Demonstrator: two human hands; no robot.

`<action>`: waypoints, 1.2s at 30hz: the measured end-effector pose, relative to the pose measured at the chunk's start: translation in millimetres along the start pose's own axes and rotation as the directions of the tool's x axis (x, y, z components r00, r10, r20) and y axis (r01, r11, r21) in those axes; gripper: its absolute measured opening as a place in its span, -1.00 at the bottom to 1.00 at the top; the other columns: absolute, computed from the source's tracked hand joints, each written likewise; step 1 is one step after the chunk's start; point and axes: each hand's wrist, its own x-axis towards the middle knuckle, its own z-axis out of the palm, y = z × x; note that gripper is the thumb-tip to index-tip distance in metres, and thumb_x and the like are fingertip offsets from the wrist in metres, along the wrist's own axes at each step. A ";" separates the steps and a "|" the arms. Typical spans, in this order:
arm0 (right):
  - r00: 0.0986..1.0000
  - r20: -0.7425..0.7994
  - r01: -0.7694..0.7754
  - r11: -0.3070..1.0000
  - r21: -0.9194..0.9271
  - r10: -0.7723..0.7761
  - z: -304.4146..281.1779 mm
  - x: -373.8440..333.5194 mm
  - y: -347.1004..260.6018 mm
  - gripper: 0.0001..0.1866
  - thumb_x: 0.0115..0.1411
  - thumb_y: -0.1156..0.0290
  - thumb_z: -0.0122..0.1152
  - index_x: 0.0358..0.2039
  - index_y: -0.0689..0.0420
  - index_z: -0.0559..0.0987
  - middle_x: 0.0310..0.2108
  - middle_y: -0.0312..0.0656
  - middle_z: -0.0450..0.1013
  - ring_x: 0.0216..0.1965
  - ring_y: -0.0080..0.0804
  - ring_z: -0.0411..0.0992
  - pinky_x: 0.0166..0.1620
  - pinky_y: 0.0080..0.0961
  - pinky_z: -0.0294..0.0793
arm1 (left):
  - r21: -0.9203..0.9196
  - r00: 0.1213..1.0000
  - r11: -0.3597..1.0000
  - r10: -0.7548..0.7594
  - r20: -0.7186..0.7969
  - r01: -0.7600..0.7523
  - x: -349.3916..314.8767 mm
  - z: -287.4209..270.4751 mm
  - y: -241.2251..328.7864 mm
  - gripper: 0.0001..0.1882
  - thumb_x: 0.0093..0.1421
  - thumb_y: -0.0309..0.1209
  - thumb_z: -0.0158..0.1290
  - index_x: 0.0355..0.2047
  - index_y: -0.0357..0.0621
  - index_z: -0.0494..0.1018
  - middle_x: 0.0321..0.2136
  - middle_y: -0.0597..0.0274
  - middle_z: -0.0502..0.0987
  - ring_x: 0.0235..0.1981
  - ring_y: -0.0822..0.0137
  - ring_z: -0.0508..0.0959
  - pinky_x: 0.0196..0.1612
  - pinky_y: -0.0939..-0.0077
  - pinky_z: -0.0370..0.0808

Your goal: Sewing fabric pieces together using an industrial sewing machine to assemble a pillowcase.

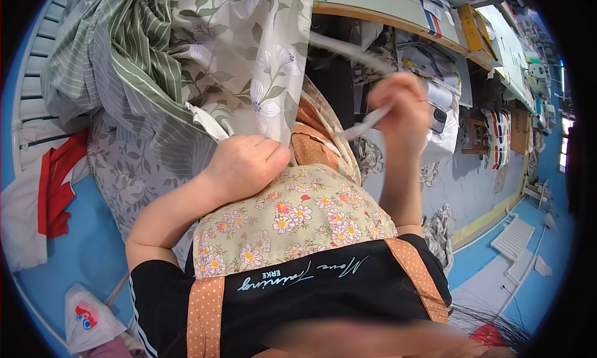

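Note:
In front of me hangs a big piece of fabric, pale with purple flowers and grey-green leaves [267, 78], with a green striped side [146, 53] bunched at the left. My left hand [249, 165] is closed in a fist at the fabric's lower edge, above my lap. A white edge piece [208, 123] of the cloth runs into that fist. Out to the right, my right hand [401, 106] is raised and closed, somewhat blurred. A narrow white strip [367, 123] trails from its fingers; its far end is smeared by motion.
A worktable [398, 19] with a wooden edge stands ahead on the right, with cloth and thread spools [438, 96] beneath. White slatted seating [31, 103] is at far left, near a red and white cloth [53, 190]. My floral apron [298, 215] covers my lap.

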 end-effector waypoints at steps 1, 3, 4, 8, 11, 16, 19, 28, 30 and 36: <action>0.995 -0.080 0.076 0.992 0.103 -0.068 -16.3 11.4 -11.6 -0.78 0.23 0.62 0.03 -0.15 0.30 0.58 -0.49 -0.27 0.35 -0.49 -0.52 0.26 -0.37 -0.60 0.28 | -0.002 1.000 1.000 0.001 -0.002 -0.001 -1.4 0.3 -0.5 -0.89 0.04 -0.41 0.11 -0.48 -0.06 0.38 -0.59 0.35 0.44 -0.55 0.29 0.55 -0.53 0.37 0.50; 0.984 -0.155 0.098 0.993 0.069 -0.087 -40.4 17.0 -34.7 -0.76 0.22 0.63 0.07 -0.11 0.29 0.58 -0.49 -0.30 0.32 -0.50 -0.53 0.22 -0.38 -0.60 0.25 | -0.035 1.000 0.999 -0.023 -0.007 0.022 -2.0 0.4 -1.8 -0.90 0.05 -0.42 0.11 -0.47 -0.07 0.38 -0.60 0.32 0.44 -0.55 0.26 0.55 -0.53 0.35 0.50; 0.970 -0.221 0.114 0.993 0.043 -0.102 -45.5 18.8 -39.6 -0.74 0.21 0.64 0.11 -0.08 0.28 0.59 -0.49 -0.33 0.30 -0.52 -0.54 0.18 -0.39 -0.61 0.22 | -0.048 0.999 0.998 -0.038 -0.010 0.037 -2.7 1.0 -2.2 -0.90 0.05 -0.43 0.11 -0.46 -0.07 0.38 -0.60 0.31 0.44 -0.55 0.24 0.55 -0.53 0.34 0.50; 0.966 -0.215 -0.027 0.768 -0.640 -0.145 -32.9 2.1 -12.5 -0.67 0.21 0.69 0.16 0.00 0.25 0.58 -0.47 -0.36 0.30 -0.51 -0.57 0.20 -0.41 -0.62 0.21 | -0.077 0.978 0.975 -0.206 0.025 0.207 -15.0 6.9 1.3 -0.83 0.07 -0.51 0.23 -0.33 -0.19 0.47 -0.52 0.15 0.54 -0.46 0.11 0.61 -0.46 0.25 0.53; 0.938 0.145 0.243 0.299 -0.923 -0.314 -47.9 -15.1 6.3 -0.66 0.23 0.71 0.20 0.01 0.22 0.61 -0.45 -0.39 0.33 -0.49 -0.64 0.23 -0.41 -0.65 0.21 | -0.112 0.923 0.917 -0.384 0.009 0.383 -18.3 2.3 5.5 -0.82 0.11 -0.52 0.25 -0.29 -0.20 0.50 -0.50 0.10 0.56 -0.44 0.06 0.61 -0.43 0.23 0.53; 0.915 0.223 0.314 0.247 -0.917 -0.337 -51.6 -20.3 -3.2 -0.73 0.27 0.67 0.21 -0.03 0.22 0.66 -0.46 -0.38 0.34 -0.45 -0.69 0.26 -0.39 -0.68 0.23 | -0.134 0.887 0.908 -0.417 -0.200 0.396 -34.6 -0.3 -11.4 -0.85 0.18 -0.50 0.23 -0.24 -0.16 0.53 -0.47 0.06 0.58 -0.43 0.03 0.61 -0.38 0.20 0.52; 0.951 0.090 0.225 0.461 -0.858 -0.296 -45.2 -16.0 -2.0 -0.78 0.28 0.65 0.23 -0.09 0.21 0.69 -0.49 -0.39 0.33 -0.46 -0.70 0.27 -0.39 -0.70 0.23 | -0.254 0.810 0.845 -0.528 -0.256 0.470 -34.8 2.1 -18.1 -0.85 0.17 -0.50 0.24 -0.24 -0.16 0.54 -0.43 0.06 0.59 -0.41 0.01 0.60 -0.35 0.19 0.52; 0.961 -0.161 0.086 0.800 -0.594 -0.223 -40.2 -7.5 -0.2 -0.86 0.35 0.57 0.21 -0.13 0.23 0.67 -0.42 -0.33 0.43 -0.47 -0.64 0.33 -0.40 -0.67 0.26 | -0.029 0.923 0.922 -0.385 -0.010 0.385 -20.6 -19.6 -10.8 -0.86 0.12 -0.50 0.23 -0.32 -0.19 0.51 -0.41 0.11 0.50 -0.41 0.02 0.56 -0.37 0.21 0.49; 0.865 -0.327 0.299 0.915 -0.272 -0.380 -55.1 9.6 -13.1 -0.88 0.40 0.49 0.18 -0.21 0.26 0.63 -0.43 -0.26 0.47 -0.48 -0.59 0.34 -0.40 -0.65 0.29 | -0.039 0.948 0.948 -0.317 -0.016 0.316 -10.6 -16.4 -10.9 -0.86 0.10 -0.48 0.24 -0.35 -0.17 0.49 -0.43 0.11 0.49 -0.42 0.04 0.55 -0.39 0.21 0.49; 0.734 -0.491 0.384 0.883 -0.269 -0.469 -69.7 63.8 -72.8 -0.83 0.41 0.43 0.17 -0.26 0.29 0.59 -0.39 -0.16 0.56 -0.45 -0.48 0.44 -0.35 -0.64 0.38 | -0.004 0.967 0.995 -0.097 0.236 0.101 1.2 5.6 -22.8 -0.81 0.03 -0.41 0.24 -0.48 -0.10 0.41 -0.52 0.18 0.45 -0.50 0.12 0.56 -0.46 0.23 0.50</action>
